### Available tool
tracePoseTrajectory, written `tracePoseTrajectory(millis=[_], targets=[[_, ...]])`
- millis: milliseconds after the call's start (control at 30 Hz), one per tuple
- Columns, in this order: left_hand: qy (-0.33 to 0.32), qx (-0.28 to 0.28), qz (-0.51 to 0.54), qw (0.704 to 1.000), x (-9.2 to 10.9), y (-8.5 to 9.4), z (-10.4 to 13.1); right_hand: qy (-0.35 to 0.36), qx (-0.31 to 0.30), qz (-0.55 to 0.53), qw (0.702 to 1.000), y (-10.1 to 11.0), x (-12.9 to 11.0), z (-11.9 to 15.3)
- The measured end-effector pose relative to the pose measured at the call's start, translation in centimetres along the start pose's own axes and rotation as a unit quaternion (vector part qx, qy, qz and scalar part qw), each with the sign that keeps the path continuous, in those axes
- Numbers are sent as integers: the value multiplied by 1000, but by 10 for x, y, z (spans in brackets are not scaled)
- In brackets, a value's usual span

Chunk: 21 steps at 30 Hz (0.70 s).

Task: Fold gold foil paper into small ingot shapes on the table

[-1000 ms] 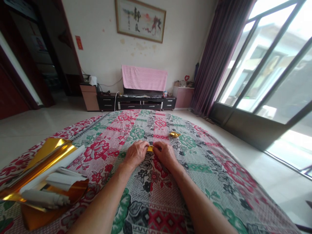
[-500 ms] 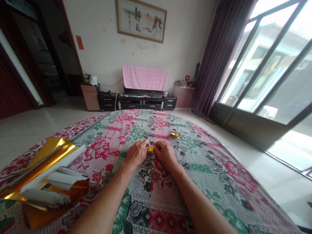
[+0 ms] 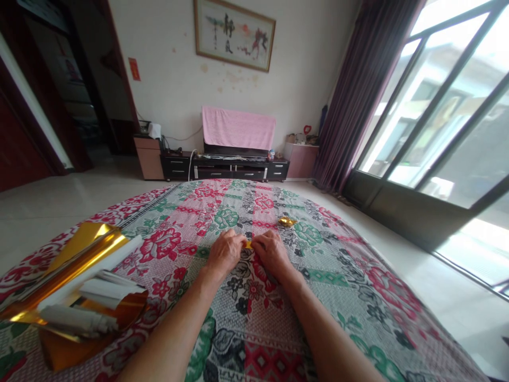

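Observation:
Between my two hands is a small piece of gold foil paper point(image 3: 248, 244), mostly covered by fingertips. My left hand point(image 3: 226, 249) pinches its left end, fingers closed. At its right end my right hand point(image 3: 273, 252) grips it the same way, thumb and fingers pressed together. Both hands rest low over the flowered tablecloth point(image 3: 254, 307). Just beyond the right hand lies a folded, shiny gold foil piece point(image 3: 287, 222), touched by neither hand.
Gold foil sheets point(image 3: 85, 260) lie on the left of the table, with rolled or folded white-grey paper point(image 3: 105, 292) on them. Past the table's far edge stands a low black cabinet point(image 3: 214, 172) with a pink cloth point(image 3: 238, 127) above it. A window point(image 3: 437, 116) is at right.
Less of the gold foil paper shows between my fingers, which have drawn slightly closer together. The whole view has shifted a little; the other gold piece lies where it was.

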State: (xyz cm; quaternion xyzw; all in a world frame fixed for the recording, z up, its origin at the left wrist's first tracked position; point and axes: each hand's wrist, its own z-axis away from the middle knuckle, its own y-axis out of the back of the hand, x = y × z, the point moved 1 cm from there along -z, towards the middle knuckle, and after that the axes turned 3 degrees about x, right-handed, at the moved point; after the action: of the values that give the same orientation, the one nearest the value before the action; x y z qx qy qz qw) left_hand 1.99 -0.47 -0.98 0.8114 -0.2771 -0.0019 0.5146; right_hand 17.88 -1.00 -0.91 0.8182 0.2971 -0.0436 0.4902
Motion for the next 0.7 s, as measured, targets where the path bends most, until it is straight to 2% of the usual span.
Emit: tracePoseTrajectory(millis=[133,300,533,700], targets=[[1,4,7,1000,-5,-2,-2,11,-4,-10,1000,-1,4,-1],[-13,-22,39,999,-12,-2,-4,7,-9,-19,1000,-1,8,-2],[13,-7,5,1000,-14,0,-3,-67,-18,-12,998,2,8,-1],[19,-9,-9,1000,-16,-3,-3,-69,-41,-30,996,3,13,-2]])
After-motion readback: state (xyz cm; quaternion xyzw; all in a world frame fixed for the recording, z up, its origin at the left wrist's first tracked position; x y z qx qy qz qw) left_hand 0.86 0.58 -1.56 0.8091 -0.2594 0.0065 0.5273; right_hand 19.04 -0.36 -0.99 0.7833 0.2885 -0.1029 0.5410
